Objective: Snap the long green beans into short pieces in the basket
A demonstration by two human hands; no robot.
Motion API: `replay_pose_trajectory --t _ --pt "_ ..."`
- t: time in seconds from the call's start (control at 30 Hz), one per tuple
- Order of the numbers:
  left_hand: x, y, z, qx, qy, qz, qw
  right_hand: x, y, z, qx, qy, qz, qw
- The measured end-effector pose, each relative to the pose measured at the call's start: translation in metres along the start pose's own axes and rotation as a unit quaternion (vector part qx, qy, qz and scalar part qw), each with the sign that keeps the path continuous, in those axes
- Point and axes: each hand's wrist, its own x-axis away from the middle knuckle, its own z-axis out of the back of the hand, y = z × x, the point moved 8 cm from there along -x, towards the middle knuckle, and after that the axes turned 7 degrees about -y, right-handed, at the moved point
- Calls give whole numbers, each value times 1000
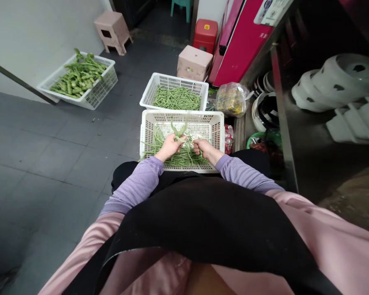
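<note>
Left hand (171,146) grasps green beans (179,132); right hand (204,148) is clenched, contents unclear; both partly hide the bean pile (184,158) beneath.

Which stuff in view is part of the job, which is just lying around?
In use:
- left hand, gripping green pods
- right hand, closed above the beans, contents unclear
- near white basket
- probably the second white basket beyond, also holding beans

Apparently lying around:
- pink stools
- red stool
- clear bag

Unclear: vegetable basket by the wall
</note>
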Motion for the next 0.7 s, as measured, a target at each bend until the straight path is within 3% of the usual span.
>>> replay_pose_trajectory --t 0.1,0.2,0.27,0.43,0.57,0.7 --pt "-1 -11 -5 71 -19 33 997 4 3 -5 -77 -50 -31 995" --pt "-3 -25 -6 81 -17 83 993 14 5 -29 -124 -157 -83 976" --pt "-3 -28 -5 70 1 89 994 20 5 -41 -161 -197 -104 961" --pt "-1 -23 -4 121 8 87 989 23 5 -50 -214 -255 -117 936" --pt "-1 -18 9 200 51 84 975 23 6 -47 -190 -273 -97 938" --pt "-3 -15 12 185 59 71 978 26 2 -47 -158 -277 -79 945"
